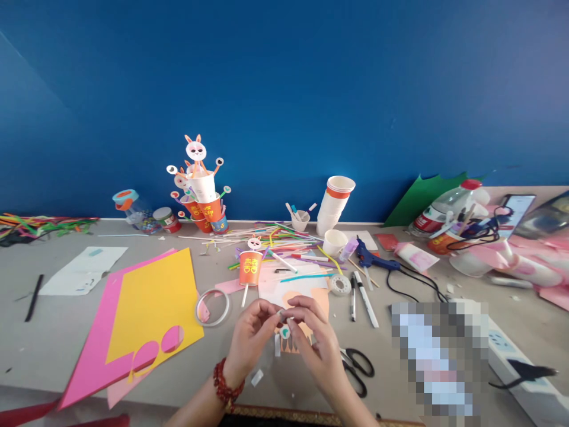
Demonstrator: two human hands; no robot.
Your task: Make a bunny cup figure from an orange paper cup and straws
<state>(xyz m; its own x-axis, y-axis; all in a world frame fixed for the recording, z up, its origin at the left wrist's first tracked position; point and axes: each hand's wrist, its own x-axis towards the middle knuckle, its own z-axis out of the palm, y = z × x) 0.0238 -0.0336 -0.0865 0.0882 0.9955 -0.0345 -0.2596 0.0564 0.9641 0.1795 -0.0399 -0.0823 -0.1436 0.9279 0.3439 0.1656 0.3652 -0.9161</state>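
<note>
My left hand, with a red beaded bracelet at the wrist, and my right hand meet over the front of the table. Fingertips of both are pinched around a small whitish piece, mostly hidden by the fingers. Just below them shows a small white disc with a green mark; I cannot tell whether it is held. Peach paper with cut shapes lies beneath. Black-handled scissors rest beside my right wrist. Beyond my left hand stands a red paper cup with a rabbit face on top.
Yellow card over pink sheets and a tape ring lie left. A tape roll, pens and a blue glue gun lie right. Behind are colourful sticks, decorated cups, stacked cups and a power strip at right.
</note>
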